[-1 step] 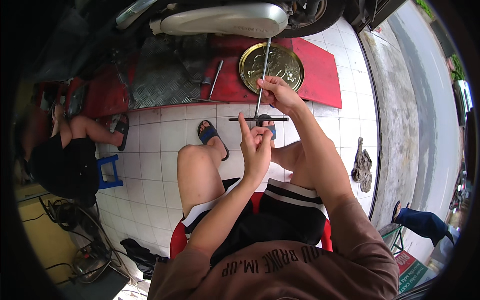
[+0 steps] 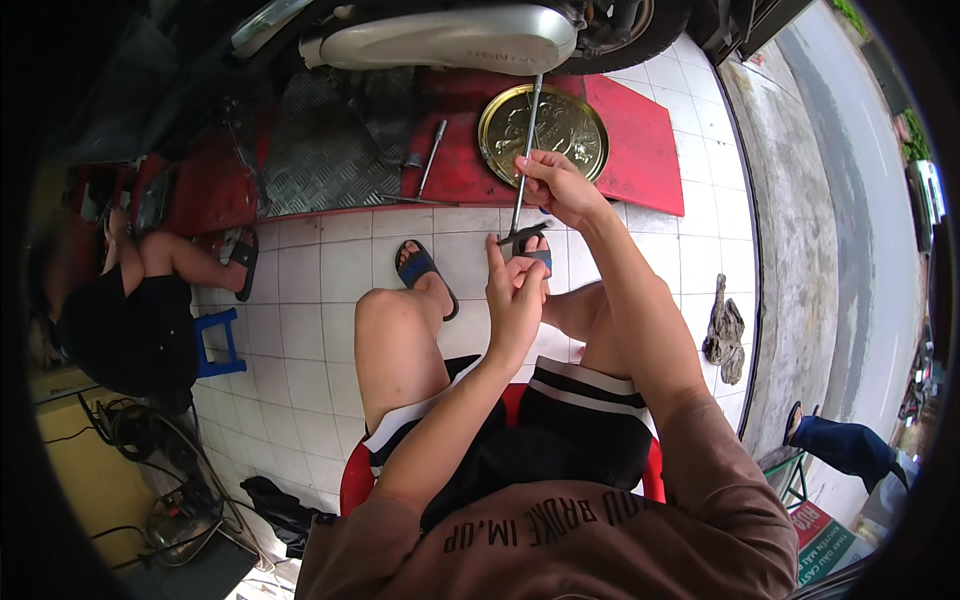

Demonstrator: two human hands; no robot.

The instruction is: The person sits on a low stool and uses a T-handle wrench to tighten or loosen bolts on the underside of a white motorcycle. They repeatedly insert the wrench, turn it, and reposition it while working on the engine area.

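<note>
A long T-handle socket wrench (image 2: 531,120) slants from under the silver motorcycle cover (image 2: 440,42) down toward me. Around its shaft, the thumb and fingers of my right hand (image 2: 565,188) are closed in a light pinch. The dark crossbar (image 2: 526,234) sits at the near end, tilted in view. My left hand (image 2: 515,310) is just below it, index finger stretched up against the bar's left side. The other left fingers are loosely bent beneath the bar, not wrapped round it. Behind the shaft, a round gold tray (image 2: 585,125) lies on the red stand.
Another T-handle wrench (image 2: 433,158) lies on the red lift platform (image 2: 640,150), left of the tray. A dark rag (image 2: 725,330) lies on the tiles at right. At left, another person (image 2: 130,320) sits beside a blue stool (image 2: 220,343). Cables and equipment (image 2: 185,520) stand lower left.
The wrench's crossbar has turned from lying straight across to a foreshortened slant. My right hand stays on the shaft; my left hand has barely moved.
</note>
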